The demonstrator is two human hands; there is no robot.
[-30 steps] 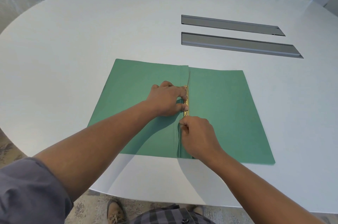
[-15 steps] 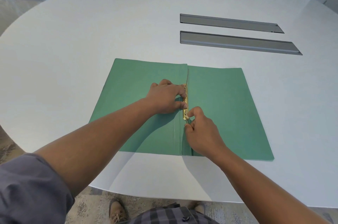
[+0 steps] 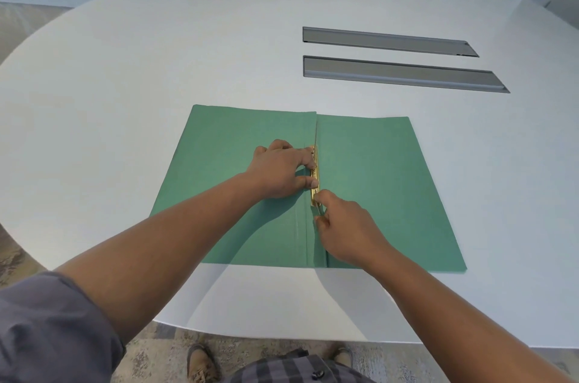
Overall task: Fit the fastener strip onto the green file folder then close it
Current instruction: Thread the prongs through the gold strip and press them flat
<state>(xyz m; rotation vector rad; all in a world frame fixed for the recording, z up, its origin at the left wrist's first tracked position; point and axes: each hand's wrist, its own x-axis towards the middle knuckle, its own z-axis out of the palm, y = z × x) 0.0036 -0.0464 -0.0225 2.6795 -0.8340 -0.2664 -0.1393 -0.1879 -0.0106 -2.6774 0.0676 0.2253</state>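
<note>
Your green file folder [image 3: 369,182] lies open on the white oval counter [image 3: 156,69], two grey slots [image 3: 398,72] at one o'clock. Your left hand [image 3: 282,171] presses fingers flat on the gold fastener strip [image 3: 314,176] at the spine; your right hand [image 3: 344,226] pinches its near end.

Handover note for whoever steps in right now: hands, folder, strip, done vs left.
Left hand: palm down on the left flap, fingertips pressing the fastener strip at the spine.
Right hand: at the strip's near end, thumb and finger pinching there; what the grip holds can't be seen.
Green file folder: open flat on the white table, strip lying along the centre fold.
Done: strip placed on the spine.
Left: finish seating the strip, then close the folder.
</note>
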